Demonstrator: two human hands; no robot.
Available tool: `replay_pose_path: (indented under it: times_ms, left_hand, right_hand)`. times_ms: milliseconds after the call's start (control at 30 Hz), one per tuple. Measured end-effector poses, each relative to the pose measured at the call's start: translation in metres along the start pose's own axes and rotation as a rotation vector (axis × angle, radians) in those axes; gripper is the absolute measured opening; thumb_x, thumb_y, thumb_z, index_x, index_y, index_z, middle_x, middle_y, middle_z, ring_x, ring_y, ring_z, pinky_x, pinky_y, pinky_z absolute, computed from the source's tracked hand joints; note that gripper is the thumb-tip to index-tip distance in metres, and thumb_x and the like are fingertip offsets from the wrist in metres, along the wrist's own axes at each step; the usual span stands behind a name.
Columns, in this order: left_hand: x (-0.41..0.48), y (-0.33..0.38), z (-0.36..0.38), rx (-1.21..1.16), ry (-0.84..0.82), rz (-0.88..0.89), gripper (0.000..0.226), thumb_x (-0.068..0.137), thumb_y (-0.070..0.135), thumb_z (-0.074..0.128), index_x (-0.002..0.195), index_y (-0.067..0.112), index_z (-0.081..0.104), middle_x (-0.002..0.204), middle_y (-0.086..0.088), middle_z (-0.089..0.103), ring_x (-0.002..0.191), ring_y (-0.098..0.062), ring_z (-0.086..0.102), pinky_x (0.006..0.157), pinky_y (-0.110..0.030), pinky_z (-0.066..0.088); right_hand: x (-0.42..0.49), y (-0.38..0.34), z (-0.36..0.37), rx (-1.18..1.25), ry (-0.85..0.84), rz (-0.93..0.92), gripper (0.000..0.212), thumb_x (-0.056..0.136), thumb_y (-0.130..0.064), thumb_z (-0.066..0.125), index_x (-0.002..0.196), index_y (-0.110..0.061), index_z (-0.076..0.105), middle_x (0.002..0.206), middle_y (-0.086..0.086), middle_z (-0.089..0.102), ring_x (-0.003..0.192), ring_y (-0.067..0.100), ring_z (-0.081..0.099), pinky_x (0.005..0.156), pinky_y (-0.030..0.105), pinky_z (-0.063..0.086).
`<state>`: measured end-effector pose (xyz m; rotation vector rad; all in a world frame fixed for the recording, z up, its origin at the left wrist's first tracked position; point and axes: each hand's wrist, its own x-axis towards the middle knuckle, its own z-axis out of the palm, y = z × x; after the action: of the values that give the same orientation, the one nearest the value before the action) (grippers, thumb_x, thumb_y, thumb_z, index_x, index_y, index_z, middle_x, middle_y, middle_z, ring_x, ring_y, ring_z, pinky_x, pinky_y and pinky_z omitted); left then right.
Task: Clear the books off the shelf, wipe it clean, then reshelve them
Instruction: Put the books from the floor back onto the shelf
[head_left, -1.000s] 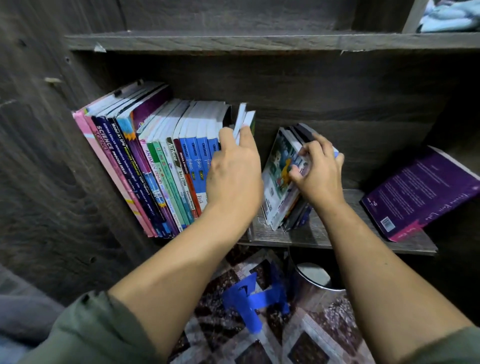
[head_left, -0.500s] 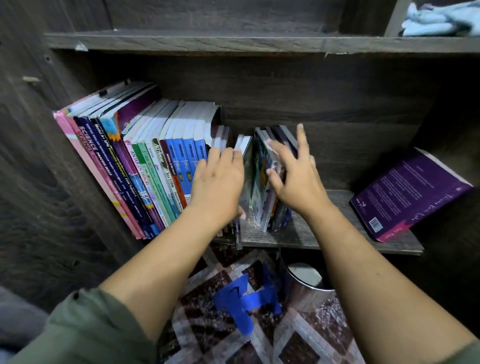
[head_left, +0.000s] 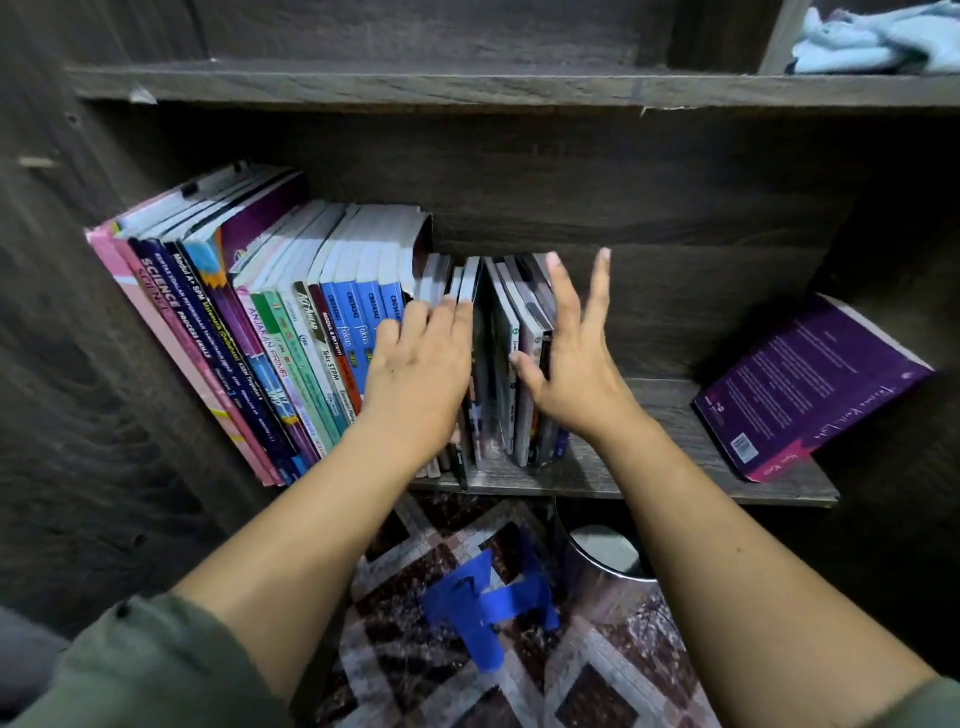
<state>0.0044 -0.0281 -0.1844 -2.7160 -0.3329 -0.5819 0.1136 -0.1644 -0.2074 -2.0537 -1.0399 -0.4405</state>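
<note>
Dark wood-grain boards form the shelf (head_left: 649, 457), and its open compartment holds all the books. A row of tall workbooks (head_left: 249, 338) fills the left part. They stand on their bottom edges with the spines facing outward, and their long axes tip so that the tops lean toward the left wall. Just beside them a small batch of thin books (head_left: 501, 364) stands almost upright between the two hands. The left hand (head_left: 415, 374) lies flat on the spines at that batch's left side, fingers straight and pressed together. The right hand (head_left: 571, 374) has its palm against the batch's right side, fingers straight and spread, thumb at the front edges. Well apart on the right, a purple book (head_left: 810, 389) leans slanted against the right wall, back cover outward. The compartment above holds a pale blue cloth (head_left: 872, 36). Under the shelf stands a metal bin (head_left: 602, 561); its contents cannot be made out.
</note>
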Motion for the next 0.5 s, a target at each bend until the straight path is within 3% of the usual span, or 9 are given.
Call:
replay_pose_path:
  times_ms: [67,133,233,300,367,433,500]
  left_hand:
    - [-0.003,-0.007,0.004,0.019,0.046,0.002,0.107,0.066,0.027,0.085,0.150,0.008,0.022,0.150,-0.005,0.034,0.123,-0.025,0.034,0.092,-0.037,0.031]
    - [-0.002,-0.009,0.008,0.015,0.062,-0.009,0.107,0.061,0.034,0.086,0.148,0.010,0.030,0.148,-0.004,0.040,0.121,-0.024,0.037,0.088,-0.037,0.031]
    - [0.001,-0.001,0.018,0.033,0.099,-0.061,0.104,0.060,0.041,0.086,0.145,0.011,0.034,0.145,-0.004,0.044,0.117,-0.023,0.036,0.084,-0.036,0.030]
    - [-0.003,0.002,0.028,0.039,0.166,-0.102,0.102,0.057,0.027,0.088,0.142,0.009,0.035,0.144,-0.006,0.043,0.115,-0.023,0.035,0.081,-0.036,0.029]
    - [-0.007,0.000,0.036,0.078,0.224,-0.176,0.108,0.052,0.025,0.088,0.144,0.010,0.033,0.149,-0.008,0.031,0.118,-0.024,0.032,0.083,-0.037,0.027]
    - [-0.010,-0.004,0.036,0.133,0.260,-0.287,0.115,0.050,0.041,0.087,0.147,0.014,0.032,0.150,-0.007,0.018,0.124,-0.026,0.025,0.086,-0.037,0.024]
    - [-0.013,-0.008,0.032,0.189,0.288,-0.333,0.118,0.048,0.059,0.084,0.146,0.018,0.033,0.149,-0.006,0.014,0.128,-0.027,0.019,0.089,-0.037,0.021]
  right_hand:
    - [0.000,-0.002,-0.001,0.081,-0.028,0.054,0.106,0.086,-0.018,0.070,0.149,-0.037,-0.013,0.160,0.012,-0.016,0.139,-0.001,-0.002,0.109,0.030,0.025]
    - [0.000,-0.002,-0.003,0.219,-0.067,0.190,0.115,0.080,-0.026,0.077,0.150,-0.039,-0.014,0.161,0.007,0.011,0.139,0.002,0.016,0.109,0.029,0.028]
    - [-0.002,0.012,0.004,0.214,-0.283,0.402,0.124,0.069,-0.032,0.087,0.152,-0.036,-0.006,0.136,-0.002,0.050,0.120,0.008,0.046,0.105,0.025,0.032]
    - [-0.010,0.026,0.018,0.207,-0.495,0.554,0.123,0.058,-0.027,0.093,0.151,-0.026,0.013,0.128,-0.002,0.060,0.117,0.017,0.056,0.110,0.035,0.037]
    - [-0.019,0.035,0.030,0.182,-0.591,0.651,0.115,0.048,-0.027,0.097,0.142,-0.019,0.032,0.123,-0.001,0.063,0.113,0.020,0.059,0.108,0.042,0.041]
    - [-0.026,0.037,0.037,0.141,-0.552,0.694,0.119,0.039,-0.042,0.097,0.139,-0.023,0.036,0.125,-0.002,0.062,0.116,0.021,0.057,0.108,0.043,0.041]
    - [-0.029,0.031,0.043,0.131,-0.461,0.720,0.133,0.032,-0.059,0.092,0.144,-0.029,0.028,0.133,0.002,0.057,0.124,0.026,0.052,0.108,0.046,0.040]
